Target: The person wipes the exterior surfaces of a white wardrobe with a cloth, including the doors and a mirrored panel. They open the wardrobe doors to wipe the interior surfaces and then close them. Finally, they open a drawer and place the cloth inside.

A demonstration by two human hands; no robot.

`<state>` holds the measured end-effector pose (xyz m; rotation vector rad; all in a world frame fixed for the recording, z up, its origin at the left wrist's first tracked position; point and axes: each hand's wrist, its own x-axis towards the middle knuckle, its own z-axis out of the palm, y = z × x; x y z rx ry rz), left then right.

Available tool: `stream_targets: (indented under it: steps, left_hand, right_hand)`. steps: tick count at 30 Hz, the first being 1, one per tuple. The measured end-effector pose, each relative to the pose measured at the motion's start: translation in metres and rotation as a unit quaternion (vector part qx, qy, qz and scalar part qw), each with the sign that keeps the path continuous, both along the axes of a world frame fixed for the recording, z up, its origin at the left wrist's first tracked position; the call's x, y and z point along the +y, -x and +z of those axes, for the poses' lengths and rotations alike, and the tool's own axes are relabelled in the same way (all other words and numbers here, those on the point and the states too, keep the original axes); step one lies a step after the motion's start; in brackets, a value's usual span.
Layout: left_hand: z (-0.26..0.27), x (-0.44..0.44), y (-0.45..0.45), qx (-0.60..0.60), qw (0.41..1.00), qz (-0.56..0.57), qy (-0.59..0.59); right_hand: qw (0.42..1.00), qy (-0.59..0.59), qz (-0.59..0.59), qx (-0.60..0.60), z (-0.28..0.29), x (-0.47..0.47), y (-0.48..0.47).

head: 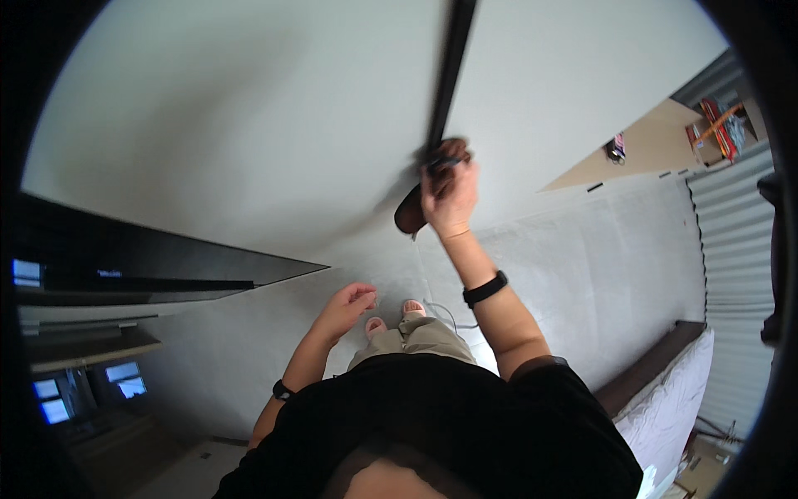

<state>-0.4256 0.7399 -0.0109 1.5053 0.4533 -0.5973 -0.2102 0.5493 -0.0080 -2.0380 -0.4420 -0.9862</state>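
My right hand (pixel 454 196) is raised in front of a large white upright panel (pixel 249 125). Its fingers are closed on a crumpled dark brown item (pixel 450 150), perhaps a cloth, blurred and partly covered by the hand. That item touches or nearly touches the lower end of a long black strip (pixel 454 68) running up the panel. Just below and left of my fingers shows a rounded dark brown piece (pixel 409 211); whether it belongs to the same item, I cannot tell. Low by my waist, my left hand (pixel 346 309) holds nothing visible, its fingers loosely curled.
A glossy black panel (pixel 156 249) juts in from the left, reflecting light. Right of the white panel are a tan furniture surface (pixel 654 137) with small items and a pale curtain (pixel 732 237). A bed (pixel 667 387) stands lower right. A thin cable (pixel 450 315) lies by my feet.
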Motion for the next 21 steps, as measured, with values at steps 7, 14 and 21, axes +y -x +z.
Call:
stream_targets:
  steps: [7,14,21]
  left_hand:
    - [0.006,-0.015,-0.024,0.004,1.000,-0.030,-0.004]
    - [-0.009,0.007,-0.019,0.006,0.999,0.040,-0.015]
    - [-0.005,0.014,-0.010,-0.010,0.994,0.110,0.004]
  right_hand:
    - [0.851,0.168,0.094,0.489,-0.130,-0.041,0.050]
    - [0.953,-0.161,0.226,0.122,0.047,-0.037,0.042]
    - [0.929,0.071,-0.019,-0.364,0.199,0.049,-0.037]
